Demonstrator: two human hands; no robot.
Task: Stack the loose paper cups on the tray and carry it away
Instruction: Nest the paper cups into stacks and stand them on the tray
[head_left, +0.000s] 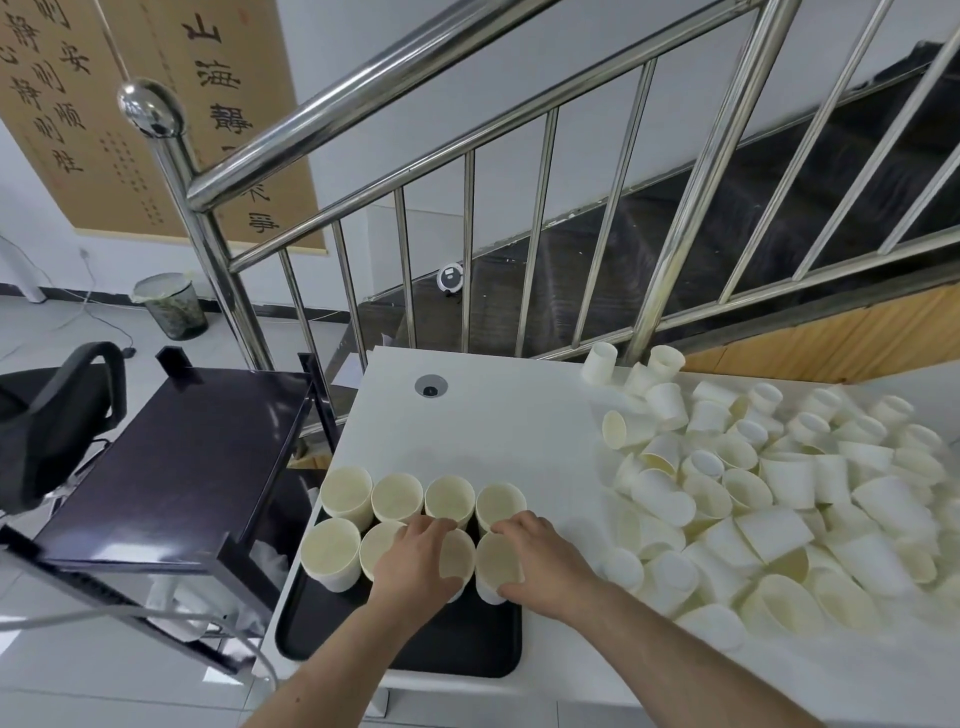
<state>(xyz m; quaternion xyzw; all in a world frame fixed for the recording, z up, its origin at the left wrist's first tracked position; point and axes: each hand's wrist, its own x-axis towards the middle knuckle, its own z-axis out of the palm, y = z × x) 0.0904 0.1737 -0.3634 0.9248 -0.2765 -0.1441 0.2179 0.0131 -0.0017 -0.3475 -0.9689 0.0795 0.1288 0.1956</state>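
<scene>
Eight upright paper cups (397, 498) on black tray (467, 644), lower centre of frame, two rows of four. Tray sits at near left corner of white tabletop (509, 415), left edge at or just over tabletop edge, can't tell which. Near half of tray bare.

Left hand (415, 561) curled over third cup of near row (456, 556), fingers wrapped on its rim and side. Right hand (540, 561) gripping fourth cup of near row (496, 566), thumb low on near wall, fingers over far rim. Both hands holding, neither spread wide.

Big loose pile of cups (779, 509) right of frame, tumbled, many on sides, some mouth down. Dark cart (171, 467) left of tabletop, office chair (52, 415) far left, steel stair railing (467, 156) behind.

Risks, judged:
- Squeezing thin paper walls likely to dent or oval the rims; nesting then jams.
- Cups packed touching; nudging one likely topples neighbours in domino fashion.
- Tray near corner: pressing down on left side, or sliding it left, could tip it off toward cart.
- Tall stacks on a carried tray likely sway and spill; uneven loading toward far rows worsens tilt.
- Reaching right could sweep pile cups off near edge.
</scene>
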